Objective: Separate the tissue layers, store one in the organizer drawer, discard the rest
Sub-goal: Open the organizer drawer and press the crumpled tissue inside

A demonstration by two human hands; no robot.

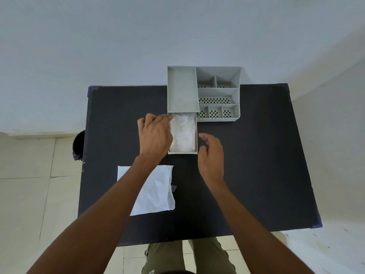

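The left hand (pixel 155 135) rests with its fingers loosely curled at the left wall of the pulled-out drawer (pixel 182 152), gripping nothing that shows. The right hand (pixel 211 155) hovers just right of the drawer, fingers spread and empty. Inside the drawer lies 1 crumpled tissue layer (pixel 182 133), filling most of it. The drawer juts from the grey organizer (pixel 203 91), which stands at the far edge of the black table (pixel 256 155). The other tissue layer (pixel 156 192) lies flat near the table's left front, partly under the left forearm.
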